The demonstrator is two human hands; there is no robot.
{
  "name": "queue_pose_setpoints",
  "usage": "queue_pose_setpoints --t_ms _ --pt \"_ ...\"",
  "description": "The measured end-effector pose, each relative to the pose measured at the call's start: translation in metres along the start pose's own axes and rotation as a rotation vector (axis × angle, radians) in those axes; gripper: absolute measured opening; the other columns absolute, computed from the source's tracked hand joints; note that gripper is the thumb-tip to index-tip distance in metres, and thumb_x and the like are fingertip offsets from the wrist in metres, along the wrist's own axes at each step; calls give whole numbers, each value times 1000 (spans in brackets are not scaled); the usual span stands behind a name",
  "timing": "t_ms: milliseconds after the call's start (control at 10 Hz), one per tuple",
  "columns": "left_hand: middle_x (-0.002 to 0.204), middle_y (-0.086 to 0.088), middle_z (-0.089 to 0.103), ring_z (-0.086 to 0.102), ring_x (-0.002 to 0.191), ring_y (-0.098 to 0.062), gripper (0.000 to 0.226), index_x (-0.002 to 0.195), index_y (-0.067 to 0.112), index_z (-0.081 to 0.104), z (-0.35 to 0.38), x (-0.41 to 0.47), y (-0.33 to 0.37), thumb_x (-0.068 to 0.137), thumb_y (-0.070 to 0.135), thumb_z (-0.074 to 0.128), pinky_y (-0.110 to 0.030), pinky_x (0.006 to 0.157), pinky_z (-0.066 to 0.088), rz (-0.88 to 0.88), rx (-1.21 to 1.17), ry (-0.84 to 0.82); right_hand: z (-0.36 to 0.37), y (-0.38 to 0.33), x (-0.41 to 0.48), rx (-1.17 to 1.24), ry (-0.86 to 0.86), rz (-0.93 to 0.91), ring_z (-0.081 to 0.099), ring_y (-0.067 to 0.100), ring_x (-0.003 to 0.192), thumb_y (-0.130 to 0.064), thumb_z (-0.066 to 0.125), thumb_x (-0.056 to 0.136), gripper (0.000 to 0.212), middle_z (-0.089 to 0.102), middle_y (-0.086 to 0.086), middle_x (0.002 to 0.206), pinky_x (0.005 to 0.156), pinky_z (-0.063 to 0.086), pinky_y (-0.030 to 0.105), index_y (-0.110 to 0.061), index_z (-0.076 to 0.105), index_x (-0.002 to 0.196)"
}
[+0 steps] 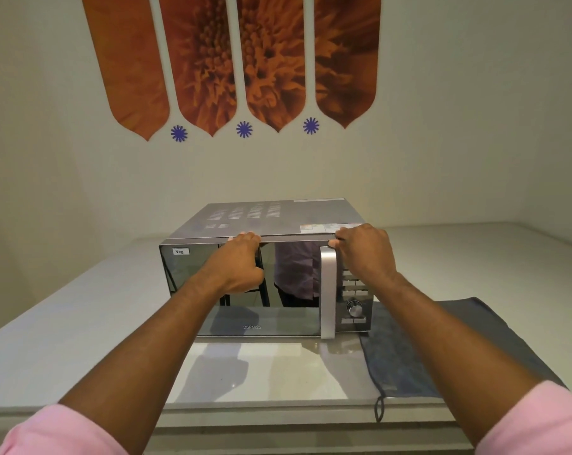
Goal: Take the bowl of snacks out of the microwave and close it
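In the head view we see a silver microwave standing on the pale table, toward its far edge and close to the wall. Its mirrored door sits flush with the body, shut, and carries a small "Veg" label at its upper left corner. The bowl of snacks does not show anywhere; the dark glass only reflects the room, so we cannot tell what is inside.

Our left hand rests against the upper middle of the door, its fingers curled over the top front edge of the microwave and pressed on it. Our right hand lies at the upper right front corner, fingers bent down beside the top of the vertical silver handle, touching it; whether they wrap around it we cannot tell. Below that hand sit the buttons and a round knob.

A dark grey cloth lies on the table to the right of the microwave, reaching the near edge. Both wrists emerge from pink sleeves.
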State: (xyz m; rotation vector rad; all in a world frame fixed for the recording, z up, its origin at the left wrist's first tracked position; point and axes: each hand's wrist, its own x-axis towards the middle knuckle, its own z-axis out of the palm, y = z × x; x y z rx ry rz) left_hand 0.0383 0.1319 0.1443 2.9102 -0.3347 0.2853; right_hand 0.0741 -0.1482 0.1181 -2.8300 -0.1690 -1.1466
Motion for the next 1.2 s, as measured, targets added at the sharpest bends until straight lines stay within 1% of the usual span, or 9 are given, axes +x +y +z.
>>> queue_pose_setpoints --t_ms 200,400,500,600,800,900,1000,1100,1200 --pt "170 -17 35 32 157 -32 85 160 8 31 4 0 1 82 24 61 -46 125 32 15 9 25 -5 -6 -2 -5 -11 51 68 23 93 -46 54 103 32 76 -1 86 77 41 35 -25 77 94" --pt "175 -15 24 21 162 -31 89 165 8 22 6 1 2 86 27 61 -48 131 24 27 23 24 -9 -11 -2 -28 -6 68 70 24 90 -42 57 103 31 77 2 86 79 45 36 -23 79 94" --pt "176 -15 21 17 163 -30 89 165 8 20 8 4 2 88 29 60 -47 132 19 35 33 32 -9 -13 0 -43 0 83 70 24 89 -37 59 103 27 77 2 85 80 47 36 -22 80 93" --pt "176 -15 21 16 163 -31 90 166 8 20 11 5 0 89 32 59 -49 132 20 43 30 35 -9 -14 -2 -51 3 90 70 22 89 -36 59 103 26 78 1 88 83 49 36 -23 81 99" --pt "176 -15 19 13 164 -32 94 165 7 19 19 2 -1 83 34 56 -49 133 16 58 29 79 -12 -17 -4 -54 -5 88 70 24 87 -35 58 104 27 78 3 85 80 49 36 -20 80 96" --pt "178 -14 10 5 165 -30 95 166 8 11 26 0 -2 86 31 57 -48 134 10 64 52 95 -13 -17 -8 -77 -30 64 70 25 83 -25 58 102 24 77 3 83 78 50 37 -19 79 93" --pt "178 -17 7 3 165 -31 95 166 5 7 29 1 -2 89 36 51 -46 134 7 69 83 96 -19 -17 -9 -74 -85 35 69 26 82 -22 58 101 22 76 4 85 76 47 36 -18 78 94" --pt "177 -22 0 0 165 -33 93 166 1 0 31 -1 -2 96 52 34 -44 132 0 96 185 143 -30 -19 -3 -12 -156 8 69 26 88 -37 51 105 29 76 6 99 79 49 39 -16 72 103" --pt "174 -20 -20 -17 163 -33 99 163 2 -15 33 -2 1 99 72 13 -47 133 -6 101 225 305 -43 -20 -2 73 -90 31 66 28 114 -47 51 104 46 68 9 133 94 51 44 -13 60 132"
